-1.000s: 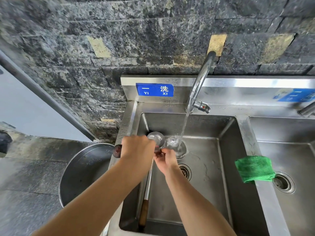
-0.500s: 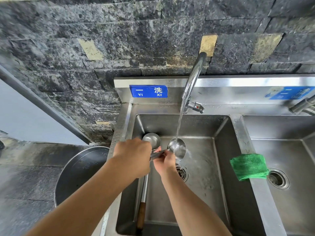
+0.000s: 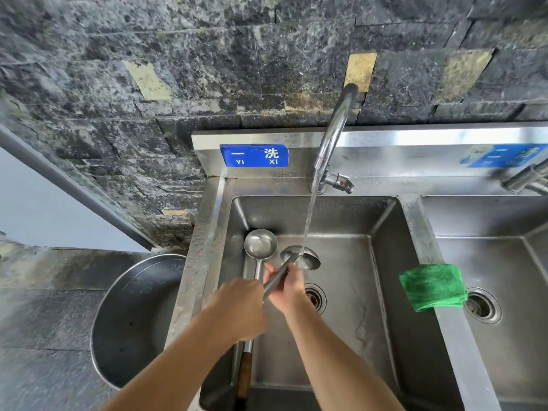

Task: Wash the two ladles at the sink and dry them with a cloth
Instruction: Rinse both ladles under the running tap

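Observation:
Water runs from the tap (image 3: 335,129) onto the bowl of a steel ladle (image 3: 307,258) held over the left sink basin (image 3: 350,280). My left hand (image 3: 237,310) grips that ladle's handle. My right hand (image 3: 286,287) touches the ladle just below its bowl, fingers around the neck. A second ladle (image 3: 259,246) with a wooden handle end lies in the basin along its left wall, bowl facing up. A green cloth (image 3: 431,286) hangs over the divider between the two basins.
A large steel basin (image 3: 133,318) stands on the stone counter left of the sink. The right basin (image 3: 504,262) has a drain and its own tap (image 3: 525,179). A dark stone wall rises behind the sink.
My left hand has slid back along the handle toward me, so more of the held ladle shows. The ladle's bowl stays under the running water.

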### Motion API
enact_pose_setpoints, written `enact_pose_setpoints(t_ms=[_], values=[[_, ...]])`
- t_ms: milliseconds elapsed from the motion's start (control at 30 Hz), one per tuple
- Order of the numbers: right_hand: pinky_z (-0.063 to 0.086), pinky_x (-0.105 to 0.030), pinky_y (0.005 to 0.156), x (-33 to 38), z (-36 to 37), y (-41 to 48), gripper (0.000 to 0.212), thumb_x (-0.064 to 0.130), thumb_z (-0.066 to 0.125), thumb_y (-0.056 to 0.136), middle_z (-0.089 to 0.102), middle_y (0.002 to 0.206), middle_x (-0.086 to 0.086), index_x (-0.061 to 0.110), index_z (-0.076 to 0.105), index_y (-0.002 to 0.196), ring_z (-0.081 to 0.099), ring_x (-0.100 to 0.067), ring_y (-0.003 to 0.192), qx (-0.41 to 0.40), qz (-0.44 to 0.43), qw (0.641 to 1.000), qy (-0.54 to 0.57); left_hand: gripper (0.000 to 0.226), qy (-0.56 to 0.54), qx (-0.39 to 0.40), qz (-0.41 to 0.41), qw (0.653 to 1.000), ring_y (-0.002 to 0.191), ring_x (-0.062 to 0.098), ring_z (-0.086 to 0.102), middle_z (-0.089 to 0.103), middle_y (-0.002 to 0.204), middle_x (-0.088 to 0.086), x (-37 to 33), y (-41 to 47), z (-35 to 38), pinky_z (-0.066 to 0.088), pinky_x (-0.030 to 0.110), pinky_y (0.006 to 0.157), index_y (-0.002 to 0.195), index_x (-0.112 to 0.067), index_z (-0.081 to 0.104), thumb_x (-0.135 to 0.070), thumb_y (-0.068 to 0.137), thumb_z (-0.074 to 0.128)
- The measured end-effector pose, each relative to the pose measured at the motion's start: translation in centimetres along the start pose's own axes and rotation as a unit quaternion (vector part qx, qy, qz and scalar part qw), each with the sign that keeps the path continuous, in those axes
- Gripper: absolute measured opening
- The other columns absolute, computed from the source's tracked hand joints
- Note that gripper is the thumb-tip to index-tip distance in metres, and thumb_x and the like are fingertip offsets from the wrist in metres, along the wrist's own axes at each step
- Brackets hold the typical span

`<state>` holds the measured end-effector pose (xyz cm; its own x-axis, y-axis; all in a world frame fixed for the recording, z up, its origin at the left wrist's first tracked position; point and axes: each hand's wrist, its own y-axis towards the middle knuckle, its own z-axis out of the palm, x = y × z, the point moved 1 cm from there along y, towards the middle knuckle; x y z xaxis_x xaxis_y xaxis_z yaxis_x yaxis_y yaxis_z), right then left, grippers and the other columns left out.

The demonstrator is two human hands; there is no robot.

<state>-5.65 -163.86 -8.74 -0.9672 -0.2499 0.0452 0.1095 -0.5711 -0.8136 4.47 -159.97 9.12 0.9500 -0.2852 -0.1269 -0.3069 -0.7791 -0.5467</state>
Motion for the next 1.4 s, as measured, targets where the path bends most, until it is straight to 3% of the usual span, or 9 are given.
enact_pose_setpoints(t_ms=[100,200,333,400,600,867,1000,1167,1400], values=[[0.057,-0.039,0.064,1.9,-1.2,0.2,0.047,0.041,0.048,0.104,0.071,0.081,-0.018,-0.002,0.065,0.094,0.068,-0.029,0.072,-0.056,-0.019,0.973,-0.222,0.013,-0.006,-0.036,0.02,0.999,0.065,0.015,0.053,0.051,0.073,-0.002,1.2,0.2,1.3,0.043,0.028,0.058,0.081,-0.021,0.045,-0.029,0.088,0.054],[0.059,-0.034,0.056,5.5,-3.4,0.1,0.035,0.035,0.061,0.097,0.07,0.074,-0.013,0.001,0.069,0.095,0.066,-0.022,0.06,-0.151,-0.099,0.896,-0.406,0.009,0.011,-0.05,0.036,0.998,0.067,0.01,0.053,0.052,0.075,-0.007,2.1,0.3,2.4,0.038,0.023,0.057,0.092,-0.023,0.054,-0.032,0.089,0.055],[0.062,-0.046,0.082,11.8,-5.4,-1.0,0.025,0.027,0.057,0.085,0.076,0.088,-0.017,0.011,0.074,0.093,0.073,-0.032,0.084,-0.179,-0.202,0.69,-0.671,0.016,0.04,-0.063,0.048,0.996,0.067,0.007,0.05,0.047,0.074,-0.011,2.8,0.8,3.2,0.036,0.021,0.06,0.102,-0.027,0.058,-0.035,0.089,0.057],[0.059,-0.049,0.087,14.4,-5.7,-1.7,0.029,0.024,0.058,0.085,0.075,0.093,-0.018,0.005,0.074,0.101,0.072,-0.035,0.092,-0.169,-0.205,0.63,-0.73,0.017,0.065,-0.067,0.055,0.994,0.066,0.009,0.048,0.043,0.073,-0.011,2.8,1.3,3.2,0.034,0.022,0.06,0.103,-0.027,0.058,-0.035,0.088,0.058],[0.049,-0.034,0.102,20.4,-5.1,-4.6,0.035,0.026,0.059,0.096,0.073,0.121,-0.007,0.017,0.068,0.128,0.066,-0.025,0.114,-0.126,-0.23,0.524,-0.811,0.018,0.147,-0.068,0.083,0.983,0.071,0.017,0.051,0.041,0.074,-0.008,2.6,3.4,2.5,0.033,0.029,0.062,0.103,-0.026,0.058,-0.031,0.086,0.057],[0.054,-0.028,0.089,24.6,-1.8,-9.8,0.026,0.029,0.065,0.096,0.072,0.092,0.014,0.026,0.07,0.121,0.068,-0.006,0.087,-0.031,-0.309,0.383,-0.87,0.021,0.181,-0.107,0.141,0.967,0.079,0.017,0.063,0.063,0.089,-0.005,6.2,4.7,0.5,0.034,0.029,0.061,0.11,-0.035,0.052,-0.041,0.091,0.044],[0.058,-0.032,0.088,26.4,-0.8,-12.6,0.025,0.025,0.068,0.094,0.075,0.093,0.01,0.025,0.071,0.12,0.07,-0.006,0.085,-0.004,-0.334,0.36,-0.871,0.031,0.127,-0.117,0.16,0.972,0.074,0.011,0.063,0.065,0.082,-0.012,8.8,4.0,1.1,0.043,0.028,0.062,0.121,-0.041,0.046,-0.048,0.091,0.04],[0.052,-0.023,0.086,27.6,0.3,-14.0,0.028,0.026,0.067,0.094,0.074,0.106,0.003,0.019,0.07,0.122,0.07,-0.011,0.09,-0.005,-0.357,0.282,-0.891,0.044,0.114,-0.148,0.18,0.966,0.079,0.014,0.066,0.068,0.091,-0.013,9.3,4.8,1.8,0.045,0.031,0.065,0.137,-0.043,0.038,-0.05,0.094,0.037],[0.055,-0.034,0.088,28.5,1.7,-14.7,0.029,0.027,0.069,0.092,0.074,0.109,-0.002,0.02,0.071,0.121,0.07,-0.02,0.096,-0.008,-0.39,0.205,-0.898,0.042,0.129,-0.242,0.219,0.936,0.045,0.013,0.061,0.062,0.058,-0.012,7.8,6.1,1.3,0.04,0.023,0.041,0.117,-0.031,0.067,-0.039,0.076,0.075]])
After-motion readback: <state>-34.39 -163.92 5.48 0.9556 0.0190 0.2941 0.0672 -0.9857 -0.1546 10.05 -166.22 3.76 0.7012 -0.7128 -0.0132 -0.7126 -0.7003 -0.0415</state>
